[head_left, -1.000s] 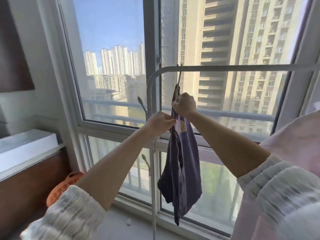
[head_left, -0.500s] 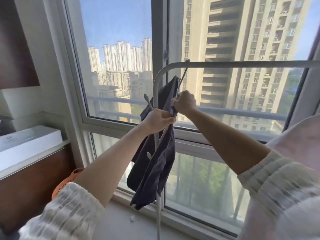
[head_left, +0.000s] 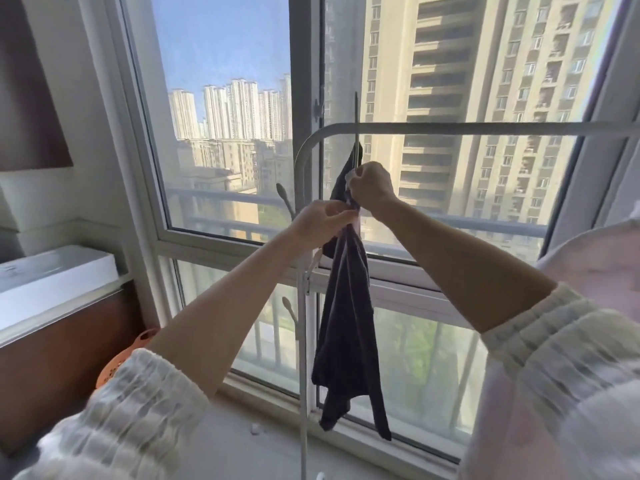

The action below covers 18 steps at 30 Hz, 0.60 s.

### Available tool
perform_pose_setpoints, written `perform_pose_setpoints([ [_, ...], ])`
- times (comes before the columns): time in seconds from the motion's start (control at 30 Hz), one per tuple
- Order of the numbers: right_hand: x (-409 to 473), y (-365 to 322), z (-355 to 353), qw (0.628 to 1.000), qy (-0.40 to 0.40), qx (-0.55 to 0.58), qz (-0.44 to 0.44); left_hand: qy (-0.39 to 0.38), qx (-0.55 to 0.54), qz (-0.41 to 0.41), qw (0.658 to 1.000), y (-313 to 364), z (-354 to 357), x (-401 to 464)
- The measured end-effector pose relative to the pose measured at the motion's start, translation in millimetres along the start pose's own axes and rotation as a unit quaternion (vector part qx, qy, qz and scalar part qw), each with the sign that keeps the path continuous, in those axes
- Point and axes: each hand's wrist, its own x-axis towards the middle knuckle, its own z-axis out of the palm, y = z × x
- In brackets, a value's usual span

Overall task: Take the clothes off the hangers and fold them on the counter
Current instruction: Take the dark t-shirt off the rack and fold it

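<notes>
One dark navy cloth garment [head_left: 346, 323] hangs from one thin dark hanger [head_left: 355, 133] hooked over the single white metal rack rail [head_left: 485, 128] before the window [head_left: 221, 133]. Two hands work at its top: the left hand [head_left: 320, 221] pinches the bunched fabric, and the right hand [head_left: 372, 187], just above, has its fingers curled round the cloth by the hanger. One orange perforated basket [head_left: 116, 363] sits low on the left.
</notes>
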Motion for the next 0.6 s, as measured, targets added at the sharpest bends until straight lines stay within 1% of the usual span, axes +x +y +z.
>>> perform_pose_setpoints([
  [0.1,-3,-15,-18,1.000,-0.012,0.013,-0.007,0.017,-0.007,0.002,1.000,21,-9,-8],
  [0.23,-22,-15,-23,0.998,-0.060,0.011,0.006,0.026,0.057,0.011,0.998,32,-14,-26],
  [0.3,-38,-13,-22,0.997,-0.079,0.003,0.003,0.038,0.080,0.000,0.996,34,-12,-39],
  [0.37,-52,-10,-19,0.996,-0.092,-0.004,0.000,0.053,0.075,-0.017,0.996,31,-7,-54],
  [0.43,-69,-2,-13,0.994,-0.113,-0.003,0.003,0.066,0.051,-0.051,0.995,25,1,-72],
  [0.53,-97,14,0,0.990,-0.141,0.001,0.016,0.056,0.055,-0.095,0.992,11,11,-96],
  [0.6,-124,25,15,0.985,-0.167,0.025,0.027,0.055,0.065,-0.130,0.988,-4,19,-121],
])
